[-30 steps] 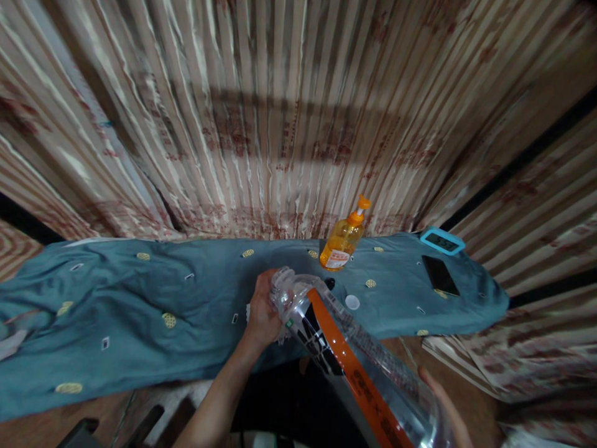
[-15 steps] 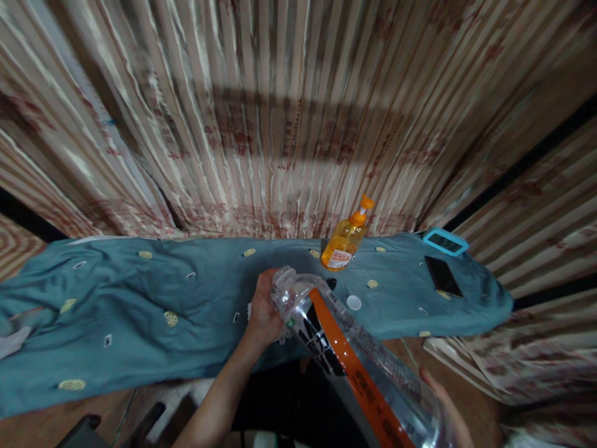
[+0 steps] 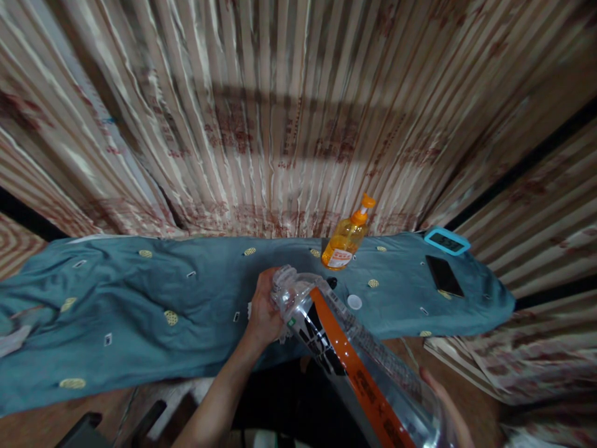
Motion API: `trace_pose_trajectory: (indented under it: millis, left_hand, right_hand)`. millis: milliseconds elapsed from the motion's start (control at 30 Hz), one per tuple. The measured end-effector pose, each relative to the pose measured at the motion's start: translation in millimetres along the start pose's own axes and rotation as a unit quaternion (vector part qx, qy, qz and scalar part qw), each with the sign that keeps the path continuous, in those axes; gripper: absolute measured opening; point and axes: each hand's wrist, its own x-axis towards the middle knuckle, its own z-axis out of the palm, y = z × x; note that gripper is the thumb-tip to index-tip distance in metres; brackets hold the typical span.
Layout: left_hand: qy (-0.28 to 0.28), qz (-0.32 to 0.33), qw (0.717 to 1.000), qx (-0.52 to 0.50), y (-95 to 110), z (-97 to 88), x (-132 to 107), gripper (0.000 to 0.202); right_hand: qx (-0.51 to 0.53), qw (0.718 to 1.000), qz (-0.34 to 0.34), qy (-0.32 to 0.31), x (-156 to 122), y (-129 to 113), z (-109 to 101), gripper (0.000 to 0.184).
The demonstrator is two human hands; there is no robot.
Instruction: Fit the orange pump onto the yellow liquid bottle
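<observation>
A big clear plastic bottle (image 3: pixel 345 354) with an orange and black label lies slanted across the front, one end at the left and the other low at the right. My left hand (image 3: pixel 265 314) is closed around its left end, with the fingertips partly hidden behind the plastic. At the lower right end my right hand (image 3: pixel 448 401) grips the bottle's side; most of its fingers are hidden. Scraps of white paper (image 3: pixel 283 338) show just under my left hand. Close to the bottle, a round white cap (image 3: pixel 354 302) and a small black object (image 3: pixel 331 283) rest on the cloth.
An orange pump bottle (image 3: pixel 342 246) stands behind the clear bottle on the teal cloth (image 3: pixel 140 298). Farther right are a blue-framed digital clock (image 3: pixel 446 241) and a dark phone (image 3: pixel 444 275). White tissue (image 3: pixel 16 341) lies at the far left. A pleated curtain (image 3: pixel 280 124) rises along the back.
</observation>
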Motion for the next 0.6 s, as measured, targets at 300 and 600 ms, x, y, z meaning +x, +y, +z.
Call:
trace_pose_trajectory:
  millis: [300, 600]
  left_hand:
    - [0.005, -0.005, 1.0, -0.004, 2.4, -0.4, 0.2, 0.039]
    - [0.003, -0.01, 1.0, -0.019, 3.7, -0.7, 0.6, 0.04]
  right_hand:
    - [0.007, 1.0, -0.027, 0.015, 12.0, 38.7, -0.6, 0.043]
    - [0.072, 0.991, -0.116, -0.013, 37.1, 76.3, 6.5, 0.065]
